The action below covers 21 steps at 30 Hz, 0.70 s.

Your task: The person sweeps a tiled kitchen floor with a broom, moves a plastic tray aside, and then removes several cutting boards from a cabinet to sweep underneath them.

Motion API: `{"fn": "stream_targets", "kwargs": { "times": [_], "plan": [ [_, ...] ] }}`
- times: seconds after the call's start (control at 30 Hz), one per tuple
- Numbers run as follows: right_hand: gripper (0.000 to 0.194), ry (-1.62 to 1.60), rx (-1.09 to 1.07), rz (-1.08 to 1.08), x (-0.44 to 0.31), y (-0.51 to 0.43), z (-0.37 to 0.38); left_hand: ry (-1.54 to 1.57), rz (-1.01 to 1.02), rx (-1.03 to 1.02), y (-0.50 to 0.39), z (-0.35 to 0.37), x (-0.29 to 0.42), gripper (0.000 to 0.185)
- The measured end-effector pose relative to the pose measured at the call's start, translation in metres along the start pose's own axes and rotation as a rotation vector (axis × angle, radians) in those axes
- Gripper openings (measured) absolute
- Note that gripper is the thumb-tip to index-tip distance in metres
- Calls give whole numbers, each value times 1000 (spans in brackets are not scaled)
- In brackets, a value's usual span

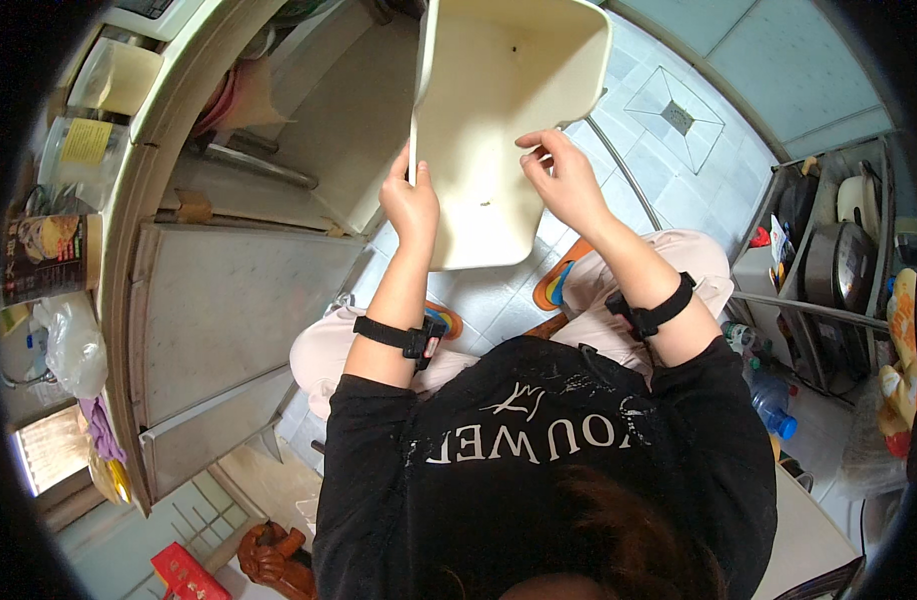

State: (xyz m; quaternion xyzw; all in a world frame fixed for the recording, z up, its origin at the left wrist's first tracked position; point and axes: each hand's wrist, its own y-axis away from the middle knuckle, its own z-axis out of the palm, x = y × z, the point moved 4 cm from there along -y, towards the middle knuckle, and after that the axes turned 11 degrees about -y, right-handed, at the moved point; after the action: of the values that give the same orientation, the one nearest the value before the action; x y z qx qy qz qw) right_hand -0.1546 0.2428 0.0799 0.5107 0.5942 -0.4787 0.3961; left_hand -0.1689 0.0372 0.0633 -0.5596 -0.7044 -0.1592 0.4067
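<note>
A cream plastic storage bin [477, 150] with a cut-down side is held up in front of me, its inside facing me. Two tiny dark specks show within it, one on the lower part and one higher up. My left hand [410, 202] grips the bin's left rim, thumb inside and fingers around the outer wall. By the right rim, my right hand [567, 180] has loosely bent fingers over the bin's opening. Nothing is visible between those fingers, and I cannot tell whether they touch the bin.
Left, an open cabinet [338, 112] stands below a counter holding jars, a box [50, 259] and a plastic bag [72, 345]. A rack [811, 240] with pans is at right, near plastic bottles [773, 405]. The tiled floor has a drain [677, 116]. A carved wooden object [275, 559] sits lower left.
</note>
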Motion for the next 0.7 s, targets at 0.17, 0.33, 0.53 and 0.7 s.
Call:
{"fn": "stream_targets", "kwargs": {
  "times": [0.17,0.33,0.53,0.7],
  "plan": [
    [44,21,-236,84,8,37,43,225,-97,-26,-2,24,14,38],
    [53,-27,-205,170,11,38,36,472,-201,-36,1,34,31,42],
    [88,-203,-111,42,-34,-53,26,938,-382,-98,12,69,52,28],
    [49,-107,209,139,-52,-116,-19,428,84,-21,10,110,102,47]
  ]
}}
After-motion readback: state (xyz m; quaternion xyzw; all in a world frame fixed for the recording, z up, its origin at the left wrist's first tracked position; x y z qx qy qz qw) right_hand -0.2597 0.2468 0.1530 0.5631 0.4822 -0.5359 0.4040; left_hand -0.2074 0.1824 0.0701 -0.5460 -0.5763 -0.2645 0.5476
